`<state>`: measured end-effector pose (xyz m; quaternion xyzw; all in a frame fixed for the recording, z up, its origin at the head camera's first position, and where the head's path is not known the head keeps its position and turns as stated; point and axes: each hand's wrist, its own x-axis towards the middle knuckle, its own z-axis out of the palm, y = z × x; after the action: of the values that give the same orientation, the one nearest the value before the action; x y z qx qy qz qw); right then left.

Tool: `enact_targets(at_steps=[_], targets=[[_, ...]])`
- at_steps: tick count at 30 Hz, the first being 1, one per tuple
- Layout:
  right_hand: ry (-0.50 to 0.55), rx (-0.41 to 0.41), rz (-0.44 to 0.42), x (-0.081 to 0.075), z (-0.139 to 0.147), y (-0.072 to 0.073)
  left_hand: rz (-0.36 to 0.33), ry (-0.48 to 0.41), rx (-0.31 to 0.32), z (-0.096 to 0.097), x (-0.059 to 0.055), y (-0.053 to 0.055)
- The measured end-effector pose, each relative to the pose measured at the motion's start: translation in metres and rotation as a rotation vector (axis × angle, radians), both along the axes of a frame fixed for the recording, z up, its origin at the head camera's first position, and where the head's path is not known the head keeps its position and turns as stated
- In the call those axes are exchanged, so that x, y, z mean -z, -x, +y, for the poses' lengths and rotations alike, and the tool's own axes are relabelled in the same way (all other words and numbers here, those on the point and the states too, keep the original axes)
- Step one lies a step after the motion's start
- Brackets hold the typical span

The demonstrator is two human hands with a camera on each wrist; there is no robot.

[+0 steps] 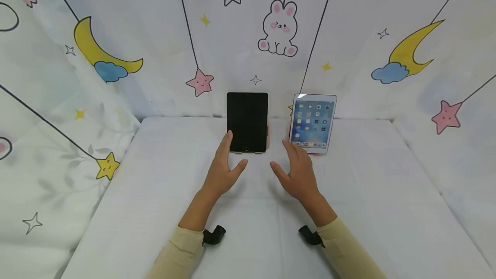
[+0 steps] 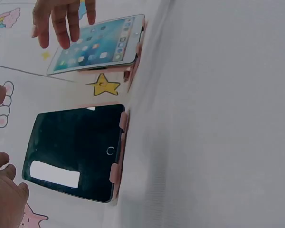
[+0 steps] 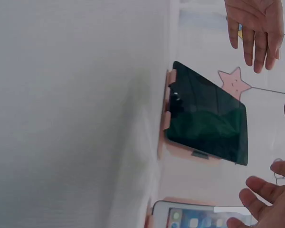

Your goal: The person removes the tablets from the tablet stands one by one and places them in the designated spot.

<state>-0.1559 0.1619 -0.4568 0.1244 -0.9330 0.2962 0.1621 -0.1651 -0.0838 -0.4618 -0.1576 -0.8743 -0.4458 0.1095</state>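
Two tablets stand propped on pink stands at the back of the table. The left one, a black tablet (image 1: pixel 247 122), has a dark screen; the right one, a white tablet (image 1: pixel 314 119), shows a home screen of app icons. My left hand (image 1: pixel 221 173) hovers in front of the black tablet, its fingertips overlapping the tablet's lower left edge in the head view. My right hand (image 1: pixel 299 173) is before the white tablet, fingertips near its lower left corner. Both hands hold nothing, with fingers extended and thumbs pointing inward. In the left wrist view, the black tablet (image 2: pixel 76 147) rests in the stand's clips.
A white cloth (image 1: pixel 271 236) covers the table. Behind and beside it hangs a fabric backdrop (image 1: pixel 248 33) printed with moons, stars, clouds and rabbits. A black wrist camera (image 1: pixel 214 235) sits at the left sleeve and another black camera (image 1: pixel 310 236) at the right sleeve.
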Motion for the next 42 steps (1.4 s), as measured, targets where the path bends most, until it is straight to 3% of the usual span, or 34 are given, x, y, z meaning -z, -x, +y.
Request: enact_targets(at_steps=[8,16,23,27,32,42], targets=[[0.229,-0.009,0.014,-0.015,-0.019,0.027,0.05,-0.159,-0.083,-0.006,-0.014,0.022],[0.384,0.039,-0.003,-0.006,-0.038,0.052,-0.026,-0.308,-0.117,-0.005,-0.015,0.043],[0.498,0.102,-0.104,0.011,-0.051,0.07,-0.077,-0.5,-0.168,-0.003,0.005,0.06],[0.604,0.146,-0.16,0.024,-0.054,0.078,-0.135,-0.536,-0.217,0.0,0.02,0.062],[0.67,0.149,-0.199,0.041,-0.057,0.083,-0.157,-0.568,-0.26,0.002,0.034,0.061],[0.753,0.112,-0.23,0.057,-0.049,0.086,-0.204,-0.599,-0.246,0.0,0.05,0.068]])
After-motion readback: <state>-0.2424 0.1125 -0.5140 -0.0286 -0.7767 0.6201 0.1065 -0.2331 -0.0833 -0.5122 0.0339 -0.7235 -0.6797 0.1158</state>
